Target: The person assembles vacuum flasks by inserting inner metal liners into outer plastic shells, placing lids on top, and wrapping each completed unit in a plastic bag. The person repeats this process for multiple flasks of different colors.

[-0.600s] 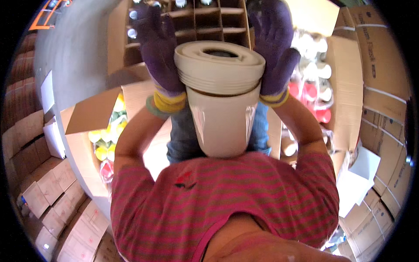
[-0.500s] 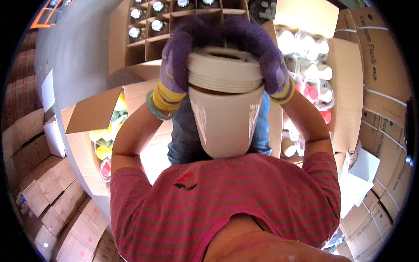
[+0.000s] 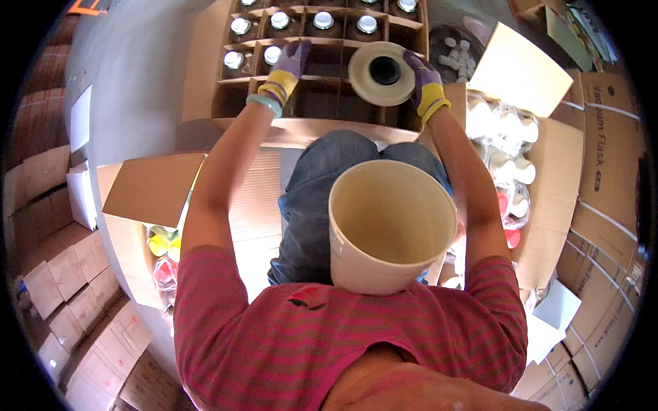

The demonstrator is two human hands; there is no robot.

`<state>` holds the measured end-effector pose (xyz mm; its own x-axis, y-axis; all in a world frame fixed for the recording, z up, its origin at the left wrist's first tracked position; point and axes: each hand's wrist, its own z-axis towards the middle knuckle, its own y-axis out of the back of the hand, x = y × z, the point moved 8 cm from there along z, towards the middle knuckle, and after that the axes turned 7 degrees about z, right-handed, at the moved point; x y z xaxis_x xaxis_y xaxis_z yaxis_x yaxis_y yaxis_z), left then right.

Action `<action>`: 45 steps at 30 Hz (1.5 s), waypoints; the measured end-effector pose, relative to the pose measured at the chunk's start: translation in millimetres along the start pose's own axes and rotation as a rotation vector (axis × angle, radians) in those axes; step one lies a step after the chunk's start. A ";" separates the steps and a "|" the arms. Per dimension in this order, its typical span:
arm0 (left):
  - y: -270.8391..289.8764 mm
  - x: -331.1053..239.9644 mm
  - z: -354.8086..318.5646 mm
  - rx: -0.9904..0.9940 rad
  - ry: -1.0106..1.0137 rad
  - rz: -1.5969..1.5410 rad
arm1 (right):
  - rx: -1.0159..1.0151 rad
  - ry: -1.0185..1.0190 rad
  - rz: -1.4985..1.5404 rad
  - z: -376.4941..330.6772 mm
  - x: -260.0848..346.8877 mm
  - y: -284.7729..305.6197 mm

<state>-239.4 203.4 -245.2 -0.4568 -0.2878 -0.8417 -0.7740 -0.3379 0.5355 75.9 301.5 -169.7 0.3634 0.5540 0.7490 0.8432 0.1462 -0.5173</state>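
An open cream tub [image 3: 384, 264] stands between my thighs, tilted toward my chest, its inside showing. Beyond my knees, a divided carton [image 3: 236, 123] holds several white-capped bottles [image 3: 323, 20]. My right hand [image 3: 426, 79], in a purple and yellow glove, grips the right rim of a round cream lid [image 3: 367, 88] with a dark round centre, over the carton's right cells. My left hand [image 3: 290, 67], gloved alike, reaches over the dividers beside a white cap. Its fingers look stretched out, with nothing visible in them.
A carton with yellow and red-topped items [image 3: 159, 243] stands at my left. Another carton [image 3: 548, 198] at my right holds wrapped pale and red items. A dark bowl of small white pieces [image 3: 456, 55] lies beyond it. Stacked cartons [image 3: 603, 144] line both sides.
The lid has come off the tub and moved forward over the carton in my right hand. My left hand has let go of it and moved forward. The tub's mouth now shows.
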 end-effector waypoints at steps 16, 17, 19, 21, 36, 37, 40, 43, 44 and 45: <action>22.0 -48.8 31.1 0.203 0.114 1.056 | -0.227 0.582 -0.930 10.0 16.5 83.4; 39.2 -71.2 17.5 0.131 0.070 1.068 | -0.127 0.490 -0.822 -3.4 20.7 59.0; 63.9 -122.1 -2.3 -0.050 -0.236 1.088 | 0.058 0.316 -0.606 -28.7 24.1 10.5; 82.6 -222.7 -48.7 -0.138 -0.424 0.957 | 0.156 -0.062 -0.235 -31.6 7.6 -12.2; 76.5 -347.0 -251.7 0.112 -1.088 -0.340 | 0.758 0.219 -0.347 -226.6 96.6 -64.9; 71.3 -340.2 -261.4 0.089 -1.109 -0.295 | 0.742 0.114 -0.306 -248.7 94.2 -74.7; 63.5 -335.1 -292.1 0.089 -1.001 -0.156 | 0.653 0.024 -0.421 -268.6 82.4 -57.9; 58.4 -328.8 -303.4 0.098 -0.868 -0.039 | 0.839 0.436 -0.975 -272.4 103.2 -63.4; 54.0 -324.1 -305.6 0.130 -0.857 -0.016 | 0.850 0.379 -0.853 -268.2 102.3 -56.6; 48.9 -322.3 -307.2 0.163 -0.849 -0.001 | 0.852 0.323 -0.738 -263.6 101.2 -48.3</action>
<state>4.6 4.4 73.3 -0.5790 0.5015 -0.6428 -0.7979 -0.1863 0.5733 176.3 134.4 40.2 0.0838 -0.1106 0.9903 0.3980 0.9148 0.0685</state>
